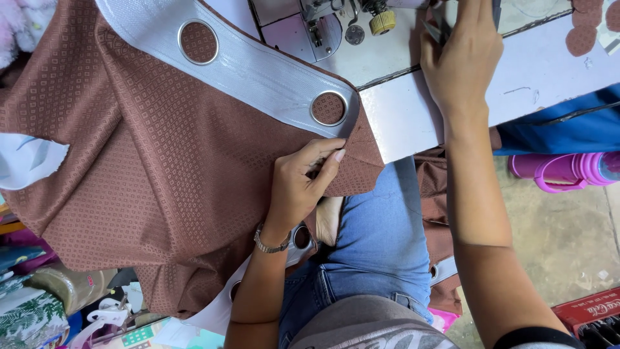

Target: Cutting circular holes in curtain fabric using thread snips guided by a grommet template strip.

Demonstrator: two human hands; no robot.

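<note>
Across the sewing table's edge [400, 123] and the lap, the left hand [300, 187] is pinching the brown curtain fabric [148, 168] — soft, limp, best gripped near its stiffer white eyelet band [258, 71] — while the right hand [462, 58] is closing on small scissors [436, 26].

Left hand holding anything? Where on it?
Yes: left hand pinches the brown curtain fabric at its corner edge, just below the metal eyelet.

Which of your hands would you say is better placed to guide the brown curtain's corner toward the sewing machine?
Probably the left hand: it already pinches the brown curtain fabric at the corner beside the metal eyelet. The right hand is away on the sewing machine bed, apparently holding scissors.
</note>
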